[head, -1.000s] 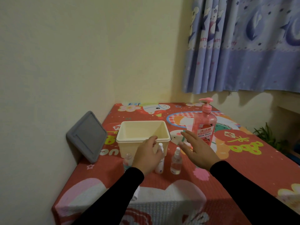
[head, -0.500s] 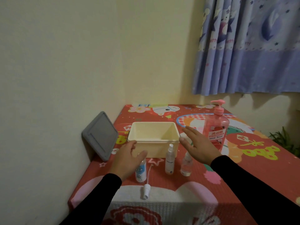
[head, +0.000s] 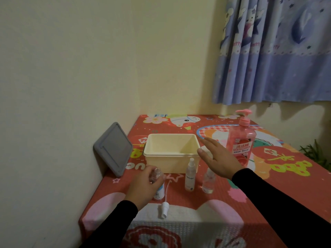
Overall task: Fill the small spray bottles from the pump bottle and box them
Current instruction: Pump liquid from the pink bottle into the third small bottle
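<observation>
Table covering [head: 268, 185]: red ground, cartoon print in pink, white, yellow and green, one red-and-white chequered patch. Box [head: 172, 165]: plain cream. Pump bottle [head: 240, 140]: translucent pink, pink pump head, red-and-white label. Small spray bottles [head: 190, 176]: clear or whitish, white tops. Loose sprayer head [head: 165, 209]: white. Tablet [head: 113, 149]: grey. Curtain [head: 275, 51]: lilac-blue, cartoon animals and stars. Sleeves [head: 268, 190]: black. Wall [head: 71, 68]: pale yellow
</observation>
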`<state>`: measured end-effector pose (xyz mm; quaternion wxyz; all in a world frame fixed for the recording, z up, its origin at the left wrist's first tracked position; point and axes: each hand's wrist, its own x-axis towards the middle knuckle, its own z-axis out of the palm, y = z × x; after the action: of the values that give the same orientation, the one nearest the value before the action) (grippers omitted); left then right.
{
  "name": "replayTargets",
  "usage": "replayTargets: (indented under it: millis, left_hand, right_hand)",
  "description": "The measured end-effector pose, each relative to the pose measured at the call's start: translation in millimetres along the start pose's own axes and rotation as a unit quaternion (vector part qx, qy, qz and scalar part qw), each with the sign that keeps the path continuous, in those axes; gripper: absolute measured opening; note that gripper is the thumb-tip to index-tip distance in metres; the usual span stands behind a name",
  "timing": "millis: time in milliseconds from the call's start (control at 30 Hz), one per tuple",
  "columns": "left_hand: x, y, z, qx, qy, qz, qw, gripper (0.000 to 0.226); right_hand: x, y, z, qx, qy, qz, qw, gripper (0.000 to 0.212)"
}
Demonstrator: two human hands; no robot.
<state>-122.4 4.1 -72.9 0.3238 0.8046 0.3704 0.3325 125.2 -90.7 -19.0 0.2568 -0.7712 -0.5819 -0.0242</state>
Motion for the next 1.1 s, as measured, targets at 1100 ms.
replayTargets:
  millis: [1100]
  left_hand:
    - [149.2,135.8,57.9,-0.005,-0.082,0.140,0.987,0.029]
  right_hand:
    - [76.9,75.7,-116.4,-0.036,0.142,0.033,0.989,0.058]
